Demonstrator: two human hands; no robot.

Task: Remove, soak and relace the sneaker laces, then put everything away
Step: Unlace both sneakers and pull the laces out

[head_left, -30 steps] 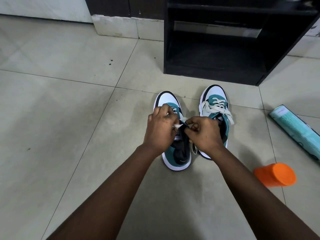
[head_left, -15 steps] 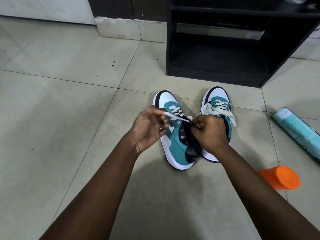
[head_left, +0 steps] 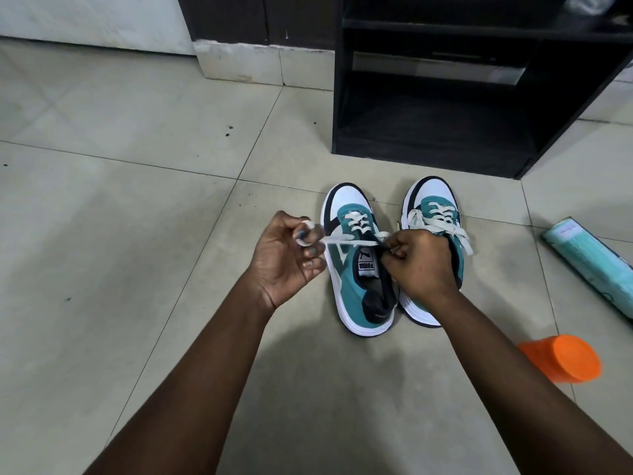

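White, flat lace (head_left: 346, 240) runs taut between the left hand (head_left: 286, 255), pinching its free end, and the right hand (head_left: 419, 265), pinching it at the left sneaker (head_left: 359, 269). Soft and light, it likely handles best near the tip; open floor (head_left: 137, 234) lies leftward.

Two teal-and-white sneakers stand side by side on a pale tiled floor (head_left: 137, 234).

The left sneaker (head_left: 356, 286) and right sneaker (head_left: 435, 207) rest just beside each other, toes toward a black open shelf unit (head_left: 445, 132) that also stands on the tiles. To the right lie an orange cylindrical container (head_left: 561, 358) on its side and, farther back, a light-green package (head_left: 589, 262). Dark specks dot the tiles.
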